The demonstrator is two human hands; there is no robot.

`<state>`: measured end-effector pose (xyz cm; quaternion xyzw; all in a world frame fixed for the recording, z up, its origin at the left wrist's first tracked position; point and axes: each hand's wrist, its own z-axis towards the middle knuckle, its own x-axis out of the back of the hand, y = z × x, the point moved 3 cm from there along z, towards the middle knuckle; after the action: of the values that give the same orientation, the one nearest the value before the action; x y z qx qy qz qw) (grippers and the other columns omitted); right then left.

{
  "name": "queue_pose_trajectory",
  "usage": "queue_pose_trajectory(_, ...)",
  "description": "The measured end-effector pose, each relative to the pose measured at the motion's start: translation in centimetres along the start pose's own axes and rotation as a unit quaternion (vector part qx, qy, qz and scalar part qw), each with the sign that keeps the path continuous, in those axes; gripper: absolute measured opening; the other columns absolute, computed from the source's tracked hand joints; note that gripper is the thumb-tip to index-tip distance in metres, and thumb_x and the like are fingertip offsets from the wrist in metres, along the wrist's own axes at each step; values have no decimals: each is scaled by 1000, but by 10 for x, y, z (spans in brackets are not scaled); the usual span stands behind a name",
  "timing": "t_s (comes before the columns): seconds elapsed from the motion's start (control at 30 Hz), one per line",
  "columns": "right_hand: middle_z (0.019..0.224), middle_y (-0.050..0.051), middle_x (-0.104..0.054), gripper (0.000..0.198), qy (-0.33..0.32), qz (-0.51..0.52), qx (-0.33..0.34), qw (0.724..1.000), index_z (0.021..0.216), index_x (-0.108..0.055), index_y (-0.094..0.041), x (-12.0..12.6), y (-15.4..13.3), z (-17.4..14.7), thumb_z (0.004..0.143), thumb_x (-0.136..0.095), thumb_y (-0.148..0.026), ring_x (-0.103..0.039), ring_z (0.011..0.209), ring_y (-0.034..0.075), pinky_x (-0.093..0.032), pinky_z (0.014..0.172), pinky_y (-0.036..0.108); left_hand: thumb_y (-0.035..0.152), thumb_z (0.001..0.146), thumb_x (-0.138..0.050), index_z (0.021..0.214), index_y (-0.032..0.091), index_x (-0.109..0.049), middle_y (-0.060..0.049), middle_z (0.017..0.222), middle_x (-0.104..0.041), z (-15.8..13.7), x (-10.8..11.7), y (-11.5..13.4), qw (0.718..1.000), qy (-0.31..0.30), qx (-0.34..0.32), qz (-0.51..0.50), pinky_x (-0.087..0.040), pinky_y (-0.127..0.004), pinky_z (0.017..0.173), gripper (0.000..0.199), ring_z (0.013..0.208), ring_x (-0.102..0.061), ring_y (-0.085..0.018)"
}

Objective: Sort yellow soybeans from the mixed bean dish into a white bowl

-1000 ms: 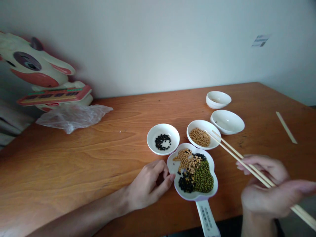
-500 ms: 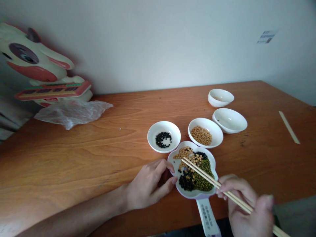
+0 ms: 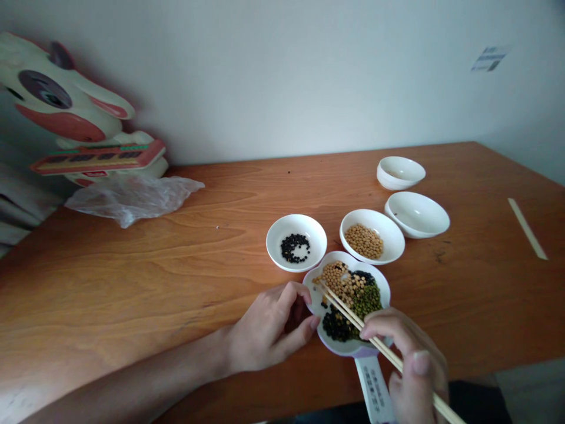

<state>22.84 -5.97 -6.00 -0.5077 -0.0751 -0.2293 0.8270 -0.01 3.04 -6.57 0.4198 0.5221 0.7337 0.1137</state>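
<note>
My right hand (image 3: 408,365) grips a pair of wooden chopsticks (image 3: 344,309), whose tips rest among the tan beans in a flower-shaped white dish (image 3: 383,284) holding mixed tan, green and black beans. My left hand (image 3: 271,327) lies on the table with its fingers touching the dish's left rim. Behind the dish stand a white bowl with black beans (image 3: 296,227) and a white bowl with tan beans (image 3: 375,221).
Two more white bowls (image 3: 417,213) (image 3: 401,171) stand further back right. A chopstick wrapper (image 3: 527,237) lies at the far right. A crumpled clear plastic bag (image 3: 132,197) and a cartoon-animal toy (image 3: 75,123) sit at the back left, against the wall.
My right hand has swung the chopsticks from over the tan-bean bowl down into the mixed dish, tips now at the tan beans. My left hand has stayed on the dish's rim.
</note>
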Motion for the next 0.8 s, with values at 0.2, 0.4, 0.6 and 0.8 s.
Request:
queue_pose_trajectory(0.2,88,5,-76,64,-13,-5,-1,1000,92,-75,-24,0,2,1,115,-24,-56,-72,79,20,-52,64,33,30,107,-60,117,23,-51,-1,95,-62,0,3,5,999,27,-9,46,-50,-29,67,14,76,-59,-15)
queue_pose_trajectory(0.4,86,5,-75,61,-5,5,1,1000,90,-75,-24,0,2,3,116,-26,-52,-72,78,20,-54,64,31,30,107,-60,117,23,-52,-2,96,-64,0,3,6,998,30,-13,52,-51,-31,69,15,81,-61,-17)
queue_pose_trajectory(0.6,80,6,-75,66,65,29,-13,997,82,-76,-23,-3,-4,4,115,-28,-54,-71,73,20,-54,60,31,32,107,-60,116,23,-52,-1,94,-64,0,2,3,999,21,-5,38,-49,-29,66,15,76,-59,-16)
queue_pose_trajectory(0.8,76,6,-74,77,195,41,-34,979,77,-80,-25,20,2,-5,108,-29,-74,-70,74,25,-52,63,37,31,108,-59,115,23,-51,1,90,-63,0,2,3,999,16,0,31,-48,-28,65,14,73,-57,-15)
